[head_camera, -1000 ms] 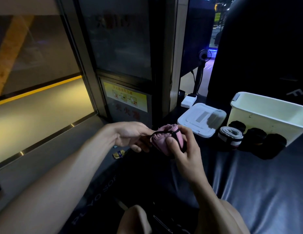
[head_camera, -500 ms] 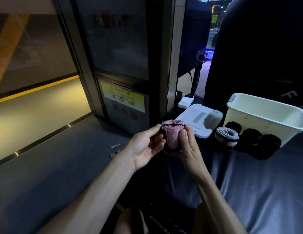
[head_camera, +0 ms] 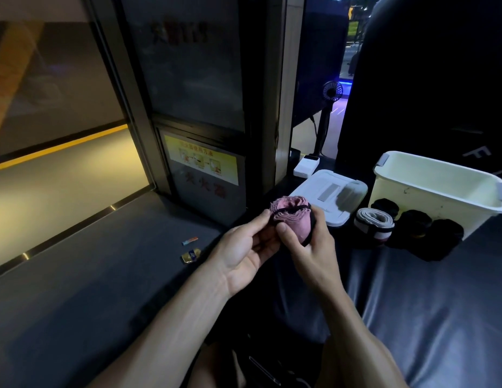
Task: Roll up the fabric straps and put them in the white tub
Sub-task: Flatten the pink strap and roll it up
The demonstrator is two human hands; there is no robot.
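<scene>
A rolled pink fabric strap [head_camera: 293, 219] with a thin black band across its top stands on end between both hands, in front of me over the dark mat. My right hand [head_camera: 311, 247] grips the roll, thumb on its front. My left hand [head_camera: 244, 253] touches its left side, fingertips at the black band. The white tub [head_camera: 437, 191] stands to the right on the mat. In front of the tub lie a grey-white rolled strap [head_camera: 374, 222] and three black rolled straps [head_camera: 429, 228].
A white lid [head_camera: 328, 191] lies flat behind the hands, with a small white box [head_camera: 306, 166] and a black standing fan [head_camera: 329, 102] beyond it. Two small wrappers [head_camera: 190, 247] lie on the grey floor to the left. A glass door with a yellow sticker stands ahead.
The pink roll has been turned from lying sideways to standing on end. My left hand opened up and moved its fingertips to the roll's top edge.
</scene>
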